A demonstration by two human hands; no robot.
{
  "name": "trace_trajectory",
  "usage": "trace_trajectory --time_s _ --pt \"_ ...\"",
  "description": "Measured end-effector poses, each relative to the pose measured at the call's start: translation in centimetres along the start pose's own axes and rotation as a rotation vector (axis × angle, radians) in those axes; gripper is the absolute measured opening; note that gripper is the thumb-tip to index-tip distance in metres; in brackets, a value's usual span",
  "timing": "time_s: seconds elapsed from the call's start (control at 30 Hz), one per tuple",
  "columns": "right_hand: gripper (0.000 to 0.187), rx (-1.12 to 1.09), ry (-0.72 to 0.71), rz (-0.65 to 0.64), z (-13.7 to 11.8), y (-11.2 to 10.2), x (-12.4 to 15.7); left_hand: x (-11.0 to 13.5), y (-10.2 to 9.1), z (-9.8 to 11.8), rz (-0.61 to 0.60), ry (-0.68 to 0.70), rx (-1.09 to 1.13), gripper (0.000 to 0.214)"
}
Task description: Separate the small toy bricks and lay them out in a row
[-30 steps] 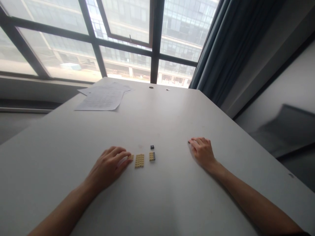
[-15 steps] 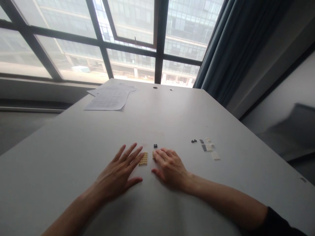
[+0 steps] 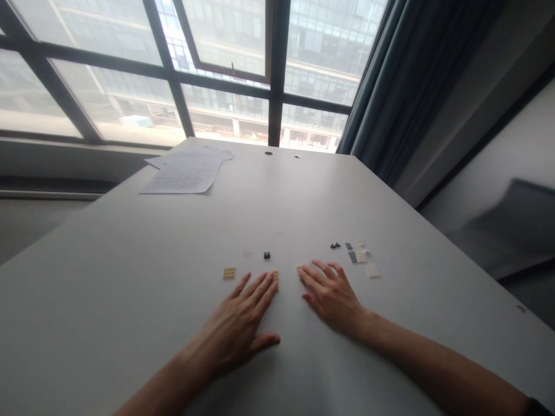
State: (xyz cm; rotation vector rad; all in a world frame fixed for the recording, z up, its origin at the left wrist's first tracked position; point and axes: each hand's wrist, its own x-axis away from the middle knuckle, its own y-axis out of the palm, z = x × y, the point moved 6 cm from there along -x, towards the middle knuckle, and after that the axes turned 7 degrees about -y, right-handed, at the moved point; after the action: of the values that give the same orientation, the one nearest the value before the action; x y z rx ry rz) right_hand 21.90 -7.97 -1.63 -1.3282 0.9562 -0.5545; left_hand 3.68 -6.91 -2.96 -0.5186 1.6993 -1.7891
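Observation:
My left hand (image 3: 243,326) lies palm down with its fingers stretched out. Its fingertips partly cover a tan studded toy building plate (image 3: 276,279). To the right, my right hand (image 3: 332,296) is also flat, fingers extended, with the tips over another small tan piece (image 3: 299,269), mostly hidden. Left of my left fingertips a second tan plate (image 3: 229,273) lies uncovered. Beyond the hands sits a small black toy piece (image 3: 266,255).
On the right of the white table (image 3: 260,219) lie a black piece (image 3: 335,246), grey plates (image 3: 352,256) and white pieces (image 3: 373,270). Printed papers (image 3: 182,173) rest at the far left. Behind stand a window and a dark curtain (image 3: 377,86).
Both hands have moved to the right, and the gap between their fingertips is a little wider. A tan plate now shows left of my left hand. The view has shifted slightly.

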Motion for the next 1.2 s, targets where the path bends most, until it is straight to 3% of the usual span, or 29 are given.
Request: trace_trajectory --time_s 0.2,0.37,0.53,0.73,0.9,1.0,1.1,1.2 --pt "0.041 0.076 0.058 0.011 4.7 -0.9 4.1 -4.4 1.3 3.8 -0.046 -0.015 0.072 0.091" --pt "0.038 0.123 0.077 0.027 8.0 -1.5 5.7 -8.1 2.2 6.1 -0.067 -0.043 0.123 0.093" --pt "0.038 0.119 0.085 0.071 9.0 -1.6 5.8 -10.5 3.3 7.5 -0.034 -0.033 0.175 0.093" --pt "0.036 0.102 0.097 0.114 9.4 -1.6 5.9 -11.8 4.0 8.0 -0.002 -0.011 0.198 0.094" --pt "0.036 0.114 0.106 0.183 9.7 -1.7 6.1 -11.6 3.4 8.3 0.013 0.003 0.202 0.09" --pt "0.036 0.111 0.093 0.224 9.5 -1.9 5.9 -10.1 2.5 7.7 0.002 0.029 0.176 0.089" --pt "0.036 0.091 0.064 0.255 8.7 -2.1 4.8 -7.2 1.2 5.3 0.025 0.045 0.119 0.087" --pt "0.036 0.042 0.027 0.244 7.1 -2.2 2.6 -3.2 0.1 0.5 0.071 0.011 0.03 0.084"
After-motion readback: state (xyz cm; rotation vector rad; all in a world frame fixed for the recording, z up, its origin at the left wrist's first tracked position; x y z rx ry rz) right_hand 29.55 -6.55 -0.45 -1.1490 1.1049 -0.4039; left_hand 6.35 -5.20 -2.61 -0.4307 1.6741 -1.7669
